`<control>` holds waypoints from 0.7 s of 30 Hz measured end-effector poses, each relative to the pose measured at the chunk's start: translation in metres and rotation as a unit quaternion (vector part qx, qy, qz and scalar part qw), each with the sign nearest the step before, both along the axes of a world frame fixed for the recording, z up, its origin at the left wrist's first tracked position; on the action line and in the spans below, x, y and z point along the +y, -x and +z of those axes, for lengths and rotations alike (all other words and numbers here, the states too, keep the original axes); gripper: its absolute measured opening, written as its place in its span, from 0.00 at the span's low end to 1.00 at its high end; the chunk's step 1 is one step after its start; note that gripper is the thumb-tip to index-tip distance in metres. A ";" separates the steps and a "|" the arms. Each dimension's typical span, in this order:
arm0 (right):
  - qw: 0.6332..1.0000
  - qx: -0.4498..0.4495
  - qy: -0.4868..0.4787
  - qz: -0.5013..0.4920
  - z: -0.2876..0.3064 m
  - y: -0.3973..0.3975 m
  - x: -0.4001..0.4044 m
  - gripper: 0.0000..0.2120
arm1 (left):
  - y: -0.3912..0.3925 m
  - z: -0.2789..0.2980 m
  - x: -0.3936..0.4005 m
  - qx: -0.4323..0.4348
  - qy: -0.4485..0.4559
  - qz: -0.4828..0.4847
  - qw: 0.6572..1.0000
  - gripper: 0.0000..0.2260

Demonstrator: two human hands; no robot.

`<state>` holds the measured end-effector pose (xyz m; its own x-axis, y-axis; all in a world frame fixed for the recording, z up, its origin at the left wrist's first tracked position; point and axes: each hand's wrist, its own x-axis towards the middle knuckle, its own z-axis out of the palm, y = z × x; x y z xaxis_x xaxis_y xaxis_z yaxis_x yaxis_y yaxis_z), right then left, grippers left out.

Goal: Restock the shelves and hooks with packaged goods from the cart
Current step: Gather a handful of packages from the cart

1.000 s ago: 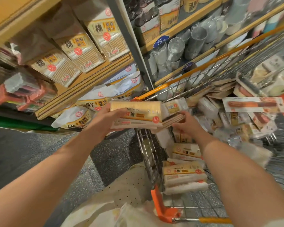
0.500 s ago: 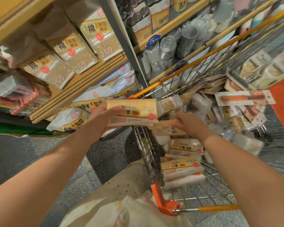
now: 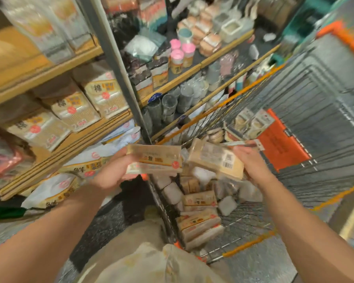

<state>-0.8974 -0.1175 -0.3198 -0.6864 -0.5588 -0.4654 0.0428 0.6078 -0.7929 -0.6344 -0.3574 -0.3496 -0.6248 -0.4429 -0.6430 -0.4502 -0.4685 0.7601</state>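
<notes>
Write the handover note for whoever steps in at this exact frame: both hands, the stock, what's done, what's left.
Left hand grips a toothpick pack, label side up, beside the cart's near corner.
Right hand holds a second pack with its barcode side up, over the cart.
More of the same packs lie stacked at the cart's near end, among other packaged goods.
Shelves on the left hold cotton swab bags.
Done: two packs picked out. Left: place both, then empty the cart. Which shelf or hook they go on cannot be told.
</notes>
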 end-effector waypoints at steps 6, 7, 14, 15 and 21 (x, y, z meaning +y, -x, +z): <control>1.000 -0.007 0.016 0.006 0.049 -0.028 -0.058 0.12 | 0.017 0.038 0.016 0.099 -0.032 -0.003 0.995 0.15; 0.998 -0.046 0.045 -0.013 0.050 -0.034 -0.064 0.11 | 0.015 0.043 0.020 0.109 -0.029 -0.022 0.993 0.22; 0.989 -0.011 0.136 0.049 0.078 -0.066 -0.055 0.09 | -0.001 0.064 0.064 0.095 -0.018 0.067 0.993 0.07; 0.986 -0.039 0.149 0.069 0.086 -0.068 -0.050 0.11 | -0.004 0.067 0.072 0.089 -0.013 0.093 0.992 0.05; 0.935 0.055 0.150 0.317 0.105 -0.065 0.013 0.30 | -0.023 0.079 0.111 0.168 -0.135 0.137 0.967 0.15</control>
